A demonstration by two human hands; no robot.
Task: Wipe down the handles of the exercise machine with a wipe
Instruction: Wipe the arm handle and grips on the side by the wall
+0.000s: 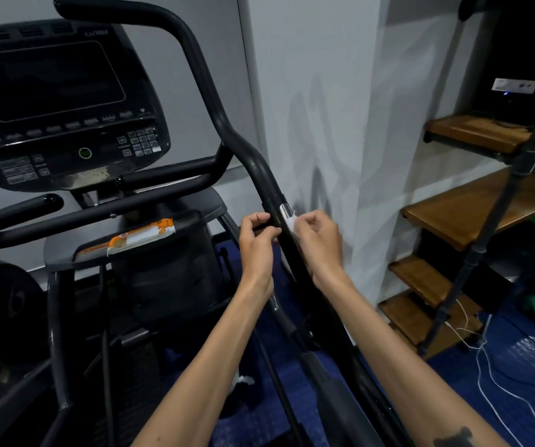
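Note:
The exercise machine's long black right handle [253, 162] curves down from the top left to the middle of the view, with a silver band [284, 210] partway along it. My right hand [319, 240] pinches a small white wipe [291, 222] against the right side of the handle just below that band. My left hand [256, 243] rests on the left side of the same bar, its fingertips curled onto it. A second black handle [18, 209] juts out at the left.
The machine's console [63, 101] with dark screen and buttons fills the upper left. An orange and white wipes packet [143, 237] lies on the tray below it. A white wall is close on the right, with wooden shelves [472, 214] and white cables [491, 375] on blue floor.

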